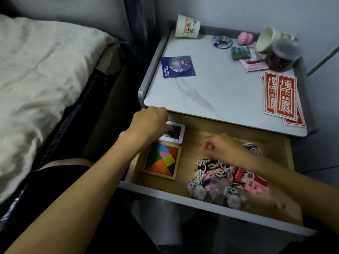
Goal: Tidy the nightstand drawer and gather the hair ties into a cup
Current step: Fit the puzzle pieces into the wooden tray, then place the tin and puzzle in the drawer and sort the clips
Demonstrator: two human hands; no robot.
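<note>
On my feed, only "HONKAI STAR RAIL" along the blue card (178,67); red slips' (285,96) seal characters beyond me.

A bed (45,70) with rumpled off-white bedding fills the left side, its dark frame (73,125) running along the edge. Just beside it stands a grey nightstand (220,92) with a pale, marble-veined top. Behind them rises a plain pale wall (238,11), dark fabric (139,24) hanging between them, and the light is dim and cool, with greyish floor (315,158) at right.
</note>
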